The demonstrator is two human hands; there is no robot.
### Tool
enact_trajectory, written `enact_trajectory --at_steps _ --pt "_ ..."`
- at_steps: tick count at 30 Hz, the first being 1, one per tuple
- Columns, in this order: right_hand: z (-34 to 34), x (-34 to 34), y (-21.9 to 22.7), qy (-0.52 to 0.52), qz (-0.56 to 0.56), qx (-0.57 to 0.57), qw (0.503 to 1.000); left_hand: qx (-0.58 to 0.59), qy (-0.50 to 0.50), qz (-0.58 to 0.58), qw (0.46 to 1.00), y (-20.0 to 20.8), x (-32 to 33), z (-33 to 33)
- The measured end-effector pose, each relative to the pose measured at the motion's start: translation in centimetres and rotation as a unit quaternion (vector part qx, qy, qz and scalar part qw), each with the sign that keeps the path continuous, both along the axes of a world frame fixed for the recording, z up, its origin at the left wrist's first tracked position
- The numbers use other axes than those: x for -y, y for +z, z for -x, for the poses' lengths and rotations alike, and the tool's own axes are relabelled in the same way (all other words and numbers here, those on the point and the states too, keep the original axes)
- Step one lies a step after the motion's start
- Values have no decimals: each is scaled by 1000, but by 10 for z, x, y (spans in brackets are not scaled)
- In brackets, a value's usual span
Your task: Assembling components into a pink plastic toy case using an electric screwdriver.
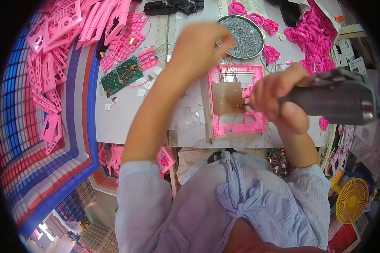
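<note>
My right hand is wrapped round a dark power screwdriver lying almost level. The tool's thin bit points left and its tip meets or hovers over the right edge of a brown square board; contact cannot be told. That board lies inside a pink plastic housing with thin wires around it. My left hand is blurred by motion, at the left rim of a round dish full of small grey metal screws. Whether its fingers hold anything is not visible.
Green circuit boards with wires lie left on the white table. Pink panels pile up in a lined crate at far left. Pink round parts heap at back right. Black parts lie at the back; a yellow fan stands lower right.
</note>
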State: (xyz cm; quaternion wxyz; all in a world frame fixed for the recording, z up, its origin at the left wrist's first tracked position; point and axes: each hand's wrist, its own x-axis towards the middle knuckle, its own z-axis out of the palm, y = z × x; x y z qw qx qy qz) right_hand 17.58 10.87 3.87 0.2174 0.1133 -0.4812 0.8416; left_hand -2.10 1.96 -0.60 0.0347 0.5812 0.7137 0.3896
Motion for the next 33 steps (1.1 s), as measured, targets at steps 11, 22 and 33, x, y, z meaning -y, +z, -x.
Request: enact_trajectory --at_steps 11,22,33 --pt "0 27 -16 3 -87 82 993 -197 72 234 949 -27 -71 13" --pt "1 29 -29 -2 -266 57 962 7 86 -50 995 -8 53 -37" --pt "16 35 9 24 -75 11 997 81 72 -69 992 -33 118 -110"
